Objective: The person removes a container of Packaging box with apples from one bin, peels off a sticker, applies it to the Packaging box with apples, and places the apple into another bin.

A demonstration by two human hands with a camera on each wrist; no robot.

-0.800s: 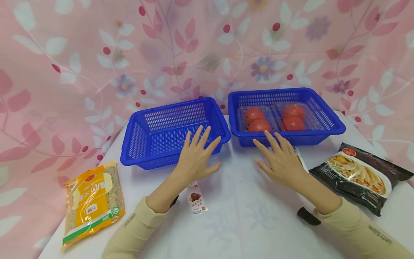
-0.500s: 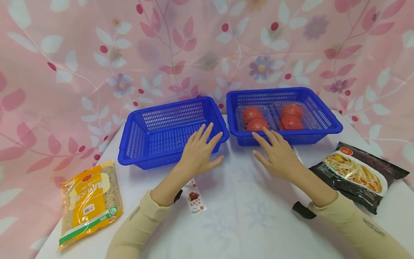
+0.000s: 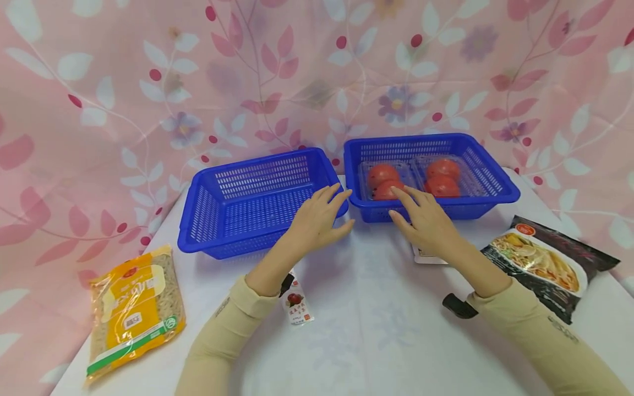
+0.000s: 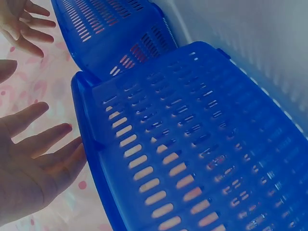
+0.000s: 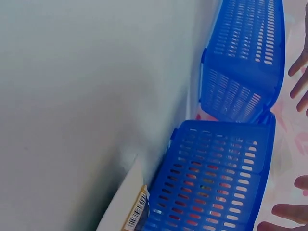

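Note:
My left hand (image 3: 317, 220) hovers by the front right corner of the left blue basket (image 3: 203, 242), fingers extended and holding nothing. In the left wrist view its fingertips are right at the rim of that basket. My right hand (image 3: 423, 220) is over the front rim of the right blue basket (image 3: 475, 204), fingers loosely spread with nothing in them. Inside that basket sit two clear plastic boxes, each with red round fruits (image 3: 443, 184) that look like tomatoes. A flat pack (image 3: 427, 258), mostly hidden, lies below my right hand; the right wrist view shows a barcode (image 5: 136, 211) on it.
A yellow bag (image 3: 134, 308) of pale dry strips lies at the far left of the white table. A black noodle packet (image 3: 550, 261) lies at the right. A narrow white sachet (image 3: 297, 305) with red fruit printed on it lies near my left forearm. A floral curtain (image 3: 297, 71) hangs behind.
My left hand has shifted right and slightly forward, toward the gap between the baskets. My right hand has moved slightly forward, and more of the flat pack below it shows.

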